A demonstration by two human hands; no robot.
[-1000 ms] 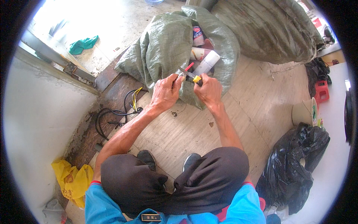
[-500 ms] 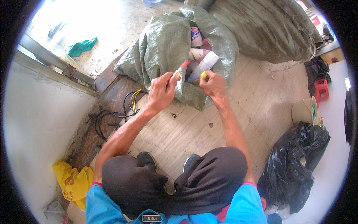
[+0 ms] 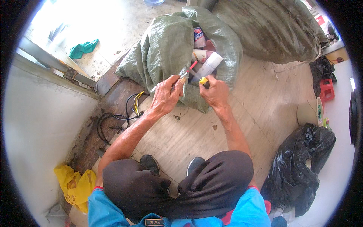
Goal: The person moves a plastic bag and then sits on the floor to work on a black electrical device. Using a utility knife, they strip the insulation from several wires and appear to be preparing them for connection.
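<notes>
Fingers (image 3: 210, 79) of the right hand (image 3: 216, 93) are closed round a yellow-handled knife (image 3: 203, 80), its blade (image 3: 194, 73) slanted forward-left toward the red-tipped item (image 3: 193, 65) pinched by the left hand (image 3: 165, 96).

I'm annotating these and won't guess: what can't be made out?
In the head view:
Yellow tool: handle partly covered by right hand.
Thin red-tipped piece: held end hidden by left hand.
Green sack: deeper contents hidden by its folds.
Bluish container: cut off by top edge.
</notes>
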